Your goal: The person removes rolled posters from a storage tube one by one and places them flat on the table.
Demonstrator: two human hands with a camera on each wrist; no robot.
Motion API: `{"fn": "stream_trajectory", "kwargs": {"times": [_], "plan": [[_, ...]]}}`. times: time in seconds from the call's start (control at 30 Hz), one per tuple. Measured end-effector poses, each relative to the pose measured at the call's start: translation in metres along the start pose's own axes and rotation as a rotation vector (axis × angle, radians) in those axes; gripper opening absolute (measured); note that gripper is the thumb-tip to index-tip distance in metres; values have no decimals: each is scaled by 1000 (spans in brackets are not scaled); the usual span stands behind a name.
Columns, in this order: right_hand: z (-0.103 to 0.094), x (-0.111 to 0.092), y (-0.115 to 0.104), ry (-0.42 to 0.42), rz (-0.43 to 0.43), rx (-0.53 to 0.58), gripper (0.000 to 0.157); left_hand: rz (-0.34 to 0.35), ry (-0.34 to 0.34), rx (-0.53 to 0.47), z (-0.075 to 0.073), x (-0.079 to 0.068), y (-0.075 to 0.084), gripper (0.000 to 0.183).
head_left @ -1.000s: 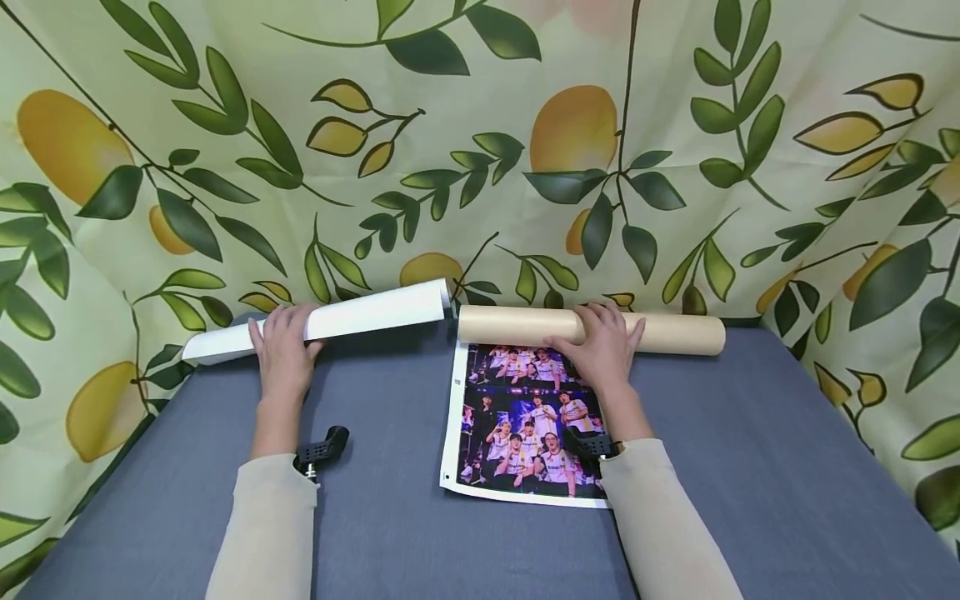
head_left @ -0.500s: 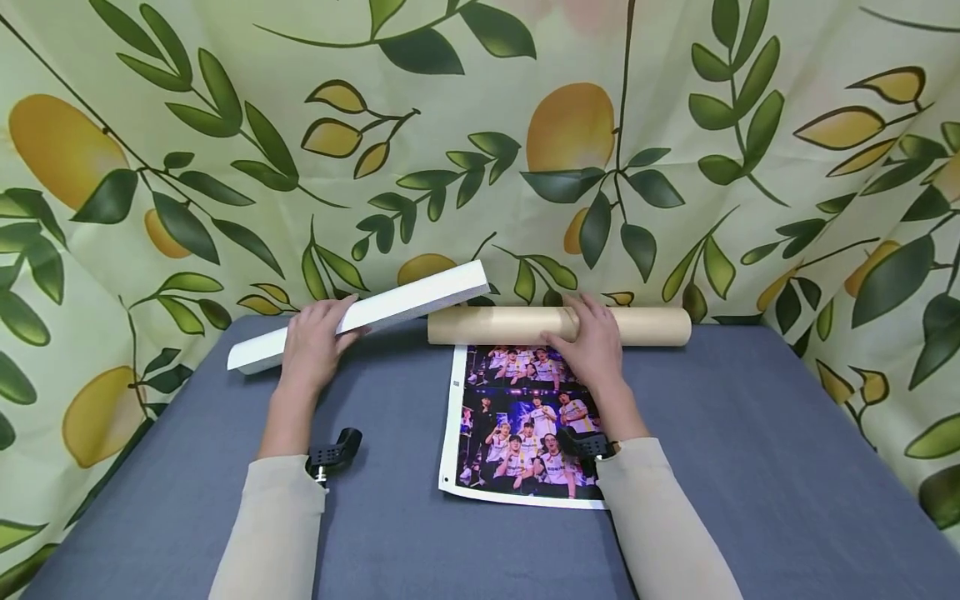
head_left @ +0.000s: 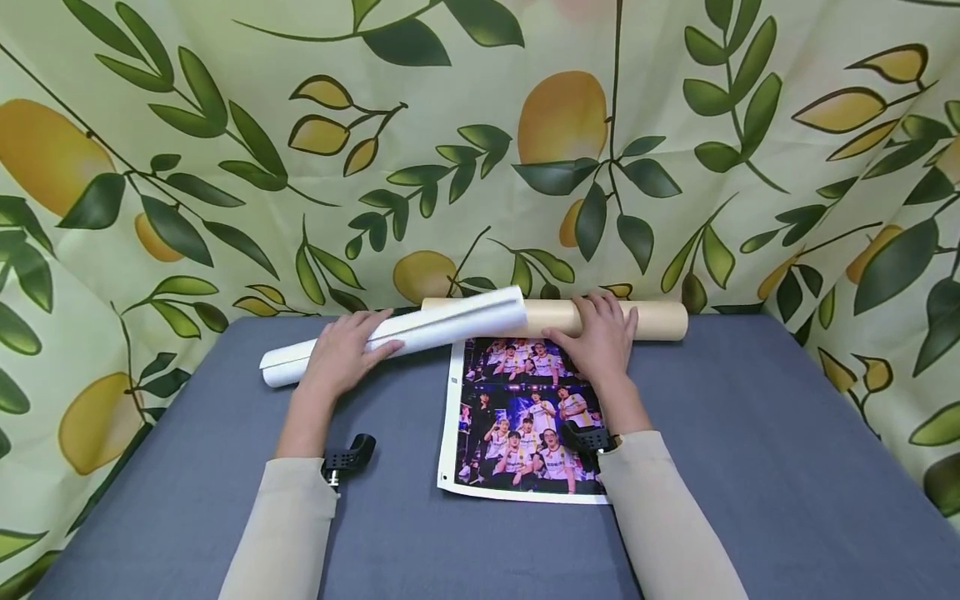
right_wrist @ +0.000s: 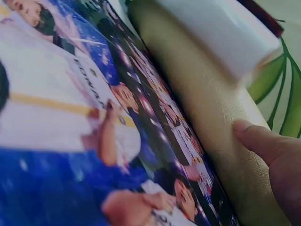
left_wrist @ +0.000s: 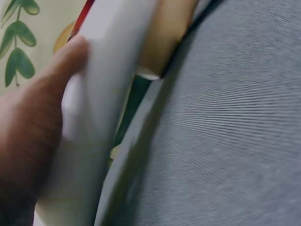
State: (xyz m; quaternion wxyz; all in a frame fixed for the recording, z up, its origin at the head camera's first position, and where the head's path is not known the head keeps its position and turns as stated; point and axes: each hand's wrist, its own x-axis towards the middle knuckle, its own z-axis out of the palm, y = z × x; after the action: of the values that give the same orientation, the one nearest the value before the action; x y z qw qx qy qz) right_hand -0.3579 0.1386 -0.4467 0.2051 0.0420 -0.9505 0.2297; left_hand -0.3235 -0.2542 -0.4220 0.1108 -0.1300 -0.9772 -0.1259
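Fingers of left hand [head_left: 343, 354] grip white roll [head_left: 457, 321]; right hand [head_left: 602, 343] grips tan roll [head_left: 662, 321] at poster's [head_left: 517, 433] far end.

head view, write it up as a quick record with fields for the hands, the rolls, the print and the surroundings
left hand: grips the white roll
right hand: holds the tan roll, thumb on its near side
white roll: tilted, right end higher in the picture, overlapping the tan roll; contact between them unclear
tan roll: lies across the back of the table
photo print: group pictures, white border, upper edge hidden at the rolls
backdrop: cloth with leaves and fruit
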Motion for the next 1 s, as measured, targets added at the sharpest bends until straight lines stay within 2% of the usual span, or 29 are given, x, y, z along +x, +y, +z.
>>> {"fn": "stream_trajectory", "kwargs": {"times": [0.13,0.27,0.33,0.4,0.5,0.63,0.7,0.77,0.87,1.0], "plan": [[1,-1,-4,-11,-7,-24,76,20,-47,29,5,1,4,67],[3,-2,-5,-22,-24,-1,75,68,-15,53,11,1,6,61],[2,-1,-5,15,-9,48,74,85,6,53,14,2,6,58],[0,0,-3,79,44,99,77,96,18,44,16,2,7,55],[-4,-1,5,176,188,167,82,103,10,40,20,2,7,53],[-10,-4,23,248,391,221,91,106,-4,49,25,0,8,51],[-12,-5,31,291,452,274,93,105,-7,51,28,-1,10,52],[-13,-5,37,318,474,332,93,99,-6,49,29,-2,10,54],[-11,-5,41,312,471,405,89,90,-9,44,31,-3,11,65],[-8,-6,41,287,461,415,85,97,-4,48,30,-2,13,73]]}}
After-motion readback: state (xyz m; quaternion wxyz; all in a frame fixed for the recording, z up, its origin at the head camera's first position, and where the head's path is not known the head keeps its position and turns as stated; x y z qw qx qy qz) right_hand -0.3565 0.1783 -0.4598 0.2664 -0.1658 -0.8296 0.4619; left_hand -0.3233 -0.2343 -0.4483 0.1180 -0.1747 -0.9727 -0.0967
